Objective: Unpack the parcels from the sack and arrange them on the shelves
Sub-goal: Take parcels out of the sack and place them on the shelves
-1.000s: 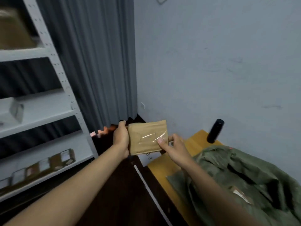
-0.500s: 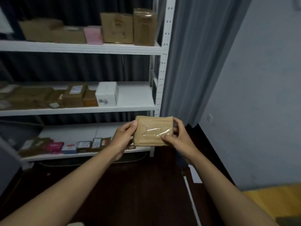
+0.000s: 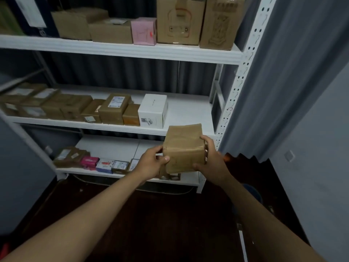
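A brown taped parcel (image 3: 184, 148) is held in the air in front of the white shelf unit. My left hand (image 3: 152, 163) grips its left lower edge with the thumb on the front face. My right hand (image 3: 211, 159) grips its right side, fingers wrapped round the edge. The parcel hangs level with the gap between the middle shelf (image 3: 188, 110) and the bottom shelf (image 3: 117, 146). The sack is out of view.
The top shelf (image 3: 120, 49) carries several cardboard boxes and a pink box (image 3: 144, 31). The middle shelf holds brown parcels and a white box (image 3: 153, 110). Small parcels line the bottom shelf's front. A grey curtain (image 3: 283, 82) hangs right of the shelf post.
I have turned from the sack on the table to face the shelves and come closer. The parcel, held in both hands throughout, has been rotated from lying wide to standing taller.
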